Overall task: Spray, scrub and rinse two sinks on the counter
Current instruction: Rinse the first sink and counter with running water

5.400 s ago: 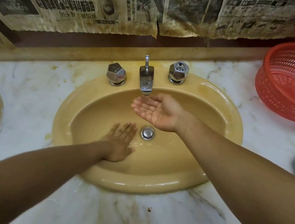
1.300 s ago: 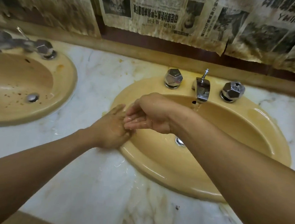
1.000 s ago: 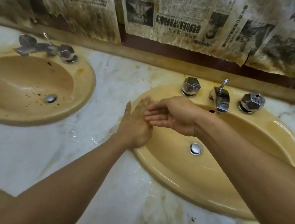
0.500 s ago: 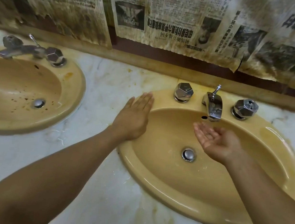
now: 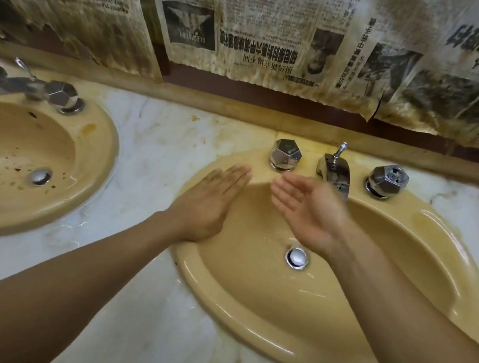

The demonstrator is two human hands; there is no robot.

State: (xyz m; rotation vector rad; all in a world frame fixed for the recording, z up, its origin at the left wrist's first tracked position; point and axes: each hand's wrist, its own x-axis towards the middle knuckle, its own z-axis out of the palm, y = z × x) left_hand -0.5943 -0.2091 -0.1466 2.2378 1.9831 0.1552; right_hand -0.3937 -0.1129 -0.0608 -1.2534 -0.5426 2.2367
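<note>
right hand (image 5: 309, 212) has swung cupped from the spout (image 5: 335, 174) toward the flat left hand (image 5: 210, 205) on the right sink (image 5: 333, 360) rim's left edge — both holding nothing, rinsing underway.

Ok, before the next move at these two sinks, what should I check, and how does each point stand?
1. Hands free of tools: ok. The left hand lies flat over the right sink's rim; the right hand is cupped palm up, empty.
2. Water running from the spout: cannot tell.
3. Drain stopper open: cannot tell.
4. Right sink stain-free: not ok; yellow-brown patch in its bowl.
5. Left sink clean: not ok; brown specks in its bowl.
</note>
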